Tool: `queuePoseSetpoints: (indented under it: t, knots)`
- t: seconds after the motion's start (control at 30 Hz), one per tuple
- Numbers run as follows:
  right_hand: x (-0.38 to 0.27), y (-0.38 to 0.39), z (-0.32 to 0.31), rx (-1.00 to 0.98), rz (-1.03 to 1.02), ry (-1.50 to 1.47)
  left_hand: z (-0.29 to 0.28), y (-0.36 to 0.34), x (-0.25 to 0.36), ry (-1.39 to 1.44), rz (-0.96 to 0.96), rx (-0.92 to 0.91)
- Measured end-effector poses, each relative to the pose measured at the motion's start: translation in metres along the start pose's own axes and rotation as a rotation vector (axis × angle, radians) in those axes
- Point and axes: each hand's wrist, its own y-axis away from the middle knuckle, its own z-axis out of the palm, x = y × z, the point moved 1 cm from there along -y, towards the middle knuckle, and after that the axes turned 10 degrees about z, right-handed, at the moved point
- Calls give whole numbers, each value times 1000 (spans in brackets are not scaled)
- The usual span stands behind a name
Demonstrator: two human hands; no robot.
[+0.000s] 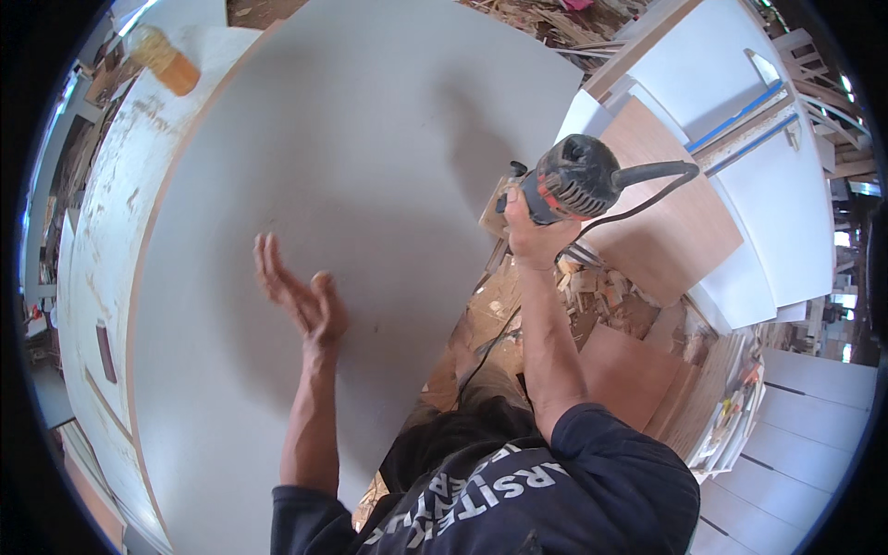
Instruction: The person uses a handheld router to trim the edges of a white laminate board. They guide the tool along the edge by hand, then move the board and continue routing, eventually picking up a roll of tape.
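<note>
My right hand (pixel 536 236) is wrapped round a corded trim router (pixel 575 176), black with a red band. The router is tilted at the right edge of a large grey panel (pixel 388 176), its base close to that edge; whether it touches the edge I cannot tell. Over the middle of the panel my left hand (pixel 305 301) is raised, with fingers stretched and thumb apart, holding nothing. The black cord (pixel 680 176) leaves the router's top and loops back beneath it.
A bottle of orange liquid (pixel 171 63) lies on a stained white surface (pixel 153 120) at the far left. White boards (pixel 703 83) and a plywood sheet (pixel 657 208) lean at the right. Wood scraps (pixel 601 282) litter the floor beside a brown board (pixel 629 375).
</note>
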Motion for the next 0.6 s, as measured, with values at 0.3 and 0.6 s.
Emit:
queuePoseSetpoints:
  t: [0.3, 0.6]
  knots:
    - [38, -113, 3, 28, -74, -38, 2, -6, 6, -145, -58, -22]
    - [88, -202, 2, 50, -79, -18, 6, -7, 1, -225, -35, -43]
